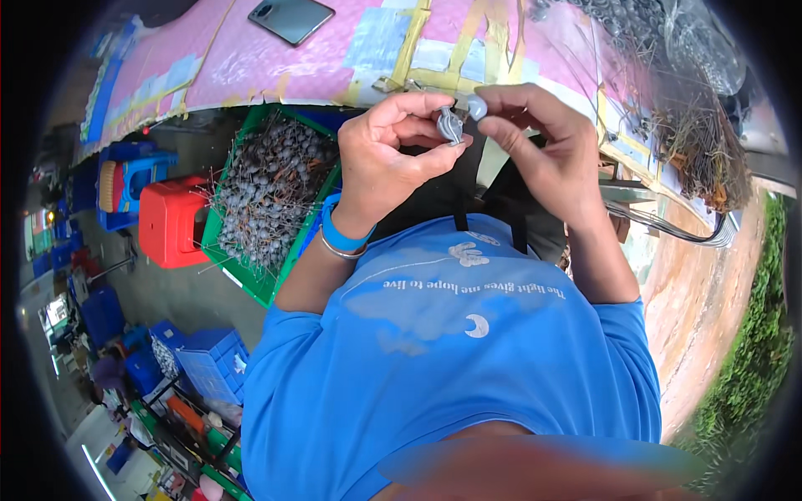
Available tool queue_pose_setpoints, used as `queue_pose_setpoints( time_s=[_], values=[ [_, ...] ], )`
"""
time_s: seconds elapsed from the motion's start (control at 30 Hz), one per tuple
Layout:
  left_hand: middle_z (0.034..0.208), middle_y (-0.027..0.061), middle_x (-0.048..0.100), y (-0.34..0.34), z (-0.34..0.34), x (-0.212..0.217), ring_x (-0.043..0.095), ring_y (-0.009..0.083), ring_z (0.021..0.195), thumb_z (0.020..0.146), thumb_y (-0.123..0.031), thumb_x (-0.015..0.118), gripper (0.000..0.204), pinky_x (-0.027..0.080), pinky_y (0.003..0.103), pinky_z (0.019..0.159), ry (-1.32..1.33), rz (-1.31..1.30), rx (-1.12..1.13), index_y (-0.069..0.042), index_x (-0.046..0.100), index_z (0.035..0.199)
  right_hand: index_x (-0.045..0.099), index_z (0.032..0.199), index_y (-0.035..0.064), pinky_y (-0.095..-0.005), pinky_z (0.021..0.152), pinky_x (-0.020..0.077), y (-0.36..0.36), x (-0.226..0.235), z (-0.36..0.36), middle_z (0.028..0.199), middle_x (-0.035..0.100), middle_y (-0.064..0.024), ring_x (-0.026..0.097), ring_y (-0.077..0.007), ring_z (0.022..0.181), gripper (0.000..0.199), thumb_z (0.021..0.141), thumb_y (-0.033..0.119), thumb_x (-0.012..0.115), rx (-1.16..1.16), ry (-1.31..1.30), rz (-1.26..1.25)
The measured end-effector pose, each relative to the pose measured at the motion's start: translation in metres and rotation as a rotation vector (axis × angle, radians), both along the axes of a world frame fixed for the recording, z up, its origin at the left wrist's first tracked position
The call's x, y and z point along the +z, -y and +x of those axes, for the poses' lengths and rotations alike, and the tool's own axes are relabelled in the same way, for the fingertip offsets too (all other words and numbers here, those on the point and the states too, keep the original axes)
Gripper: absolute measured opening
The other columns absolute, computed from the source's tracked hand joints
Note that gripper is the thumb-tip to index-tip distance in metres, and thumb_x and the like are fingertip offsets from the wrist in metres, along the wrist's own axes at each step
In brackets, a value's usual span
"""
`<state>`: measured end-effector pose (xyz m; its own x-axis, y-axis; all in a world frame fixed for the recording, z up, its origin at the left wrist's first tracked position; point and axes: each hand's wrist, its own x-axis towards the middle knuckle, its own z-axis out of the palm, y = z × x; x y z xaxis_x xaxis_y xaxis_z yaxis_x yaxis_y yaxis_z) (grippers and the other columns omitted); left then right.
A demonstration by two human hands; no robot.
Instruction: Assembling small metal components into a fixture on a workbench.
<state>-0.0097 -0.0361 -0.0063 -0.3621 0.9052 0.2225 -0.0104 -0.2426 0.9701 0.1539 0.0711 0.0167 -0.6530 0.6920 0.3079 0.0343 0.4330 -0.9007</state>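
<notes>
My left hand [388,154] is closed, thumb and fingers pinching a small grey piece with pale swirled stripes [449,124] near the table edge. Close beside it, my right hand [547,142] pinches a small rounded pale grey-blue piece [476,107] between thumb and forefinger. The two pieces are nearly touching; I cannot tell whether they are joined. Both hands are raised in front of my blue shirt, just at the near edge of the pink table [225,67], which is patched with tape.
A green crate [280,288] full of grey balls on thin wires stands below the table at left. Beside it are a red stool [167,224] and a blue stool [142,179]. A phone [292,18] lies on the table. Brown wires [710,159] and clear plastic [706,50] lie at right.
</notes>
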Motion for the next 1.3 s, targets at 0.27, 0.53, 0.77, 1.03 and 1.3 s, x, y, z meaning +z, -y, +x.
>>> queue_pose_setpoints(
  time_s=[0.27,0.53,0.77,1.03,1.3],
  values=[
    [0.095,0.0124,0.072,0.001,0.003,-0.002,0.070,0.0151,0.086,0.074,0.010,0.075,0.044,0.057,0.026,0.076,-0.157,-0.018,-0.041,0.005,0.062,0.116,0.071,0.104,-0.0006,-0.0239,0.078,0.0522,0.012,-0.002,0.012,0.092,0.069,-0.0039,0.065,-0.0107,0.085,0.018,0.086,-0.001,0.070,0.091,-0.005,-0.128],
    [0.085,0.0068,0.070,-0.007,0.015,-0.003,0.072,0.0129,0.072,0.064,0.008,0.076,0.038,0.058,0.025,0.064,-0.796,0.171,0.151,0.001,0.067,0.101,0.073,0.098,-0.0006,-0.0217,0.067,0.0508,0.017,-0.008,0.010,0.083,0.070,-0.0033,0.063,-0.0078,0.074,0.017,0.081,-0.001,0.074,-0.002,0.109,-0.342],
    [0.111,0.0122,0.064,-0.017,0.011,-0.005,0.071,0.0184,0.087,0.073,0.016,0.070,0.042,0.061,0.026,0.074,-0.469,0.126,-0.029,0.003,0.065,0.113,0.071,0.107,0.0010,-0.0275,0.088,0.0484,-0.011,-0.023,0.019,0.095,0.071,-0.0043,0.063,-0.0118,0.089,0.022,0.087,0.011,0.072,0.153,-0.134,-0.546],
    [0.130,0.0164,0.057,-0.018,0.024,-0.002,0.069,0.0200,0.094,0.078,0.018,0.066,0.045,0.062,0.029,0.077,-0.243,0.092,-0.160,0.005,0.061,0.122,0.063,0.118,-0.0014,-0.0280,0.086,0.0491,-0.010,-0.032,0.020,0.101,0.066,-0.0057,0.062,-0.0140,0.095,0.033,0.092,0.019,0.067,0.387,-0.371,-0.823],
    [0.106,0.0115,0.068,-0.020,0.033,0.003,0.067,0.0166,0.095,0.080,0.012,0.069,0.046,0.060,0.029,0.083,-0.087,-0.070,-0.102,0.007,0.058,0.125,0.060,0.115,-0.0063,-0.0270,0.079,0.0513,-0.004,-0.041,0.007,0.100,0.066,-0.0114,0.063,-0.0156,0.090,0.033,0.095,0.020,0.063,0.217,-0.479,-0.862]
  ],
)
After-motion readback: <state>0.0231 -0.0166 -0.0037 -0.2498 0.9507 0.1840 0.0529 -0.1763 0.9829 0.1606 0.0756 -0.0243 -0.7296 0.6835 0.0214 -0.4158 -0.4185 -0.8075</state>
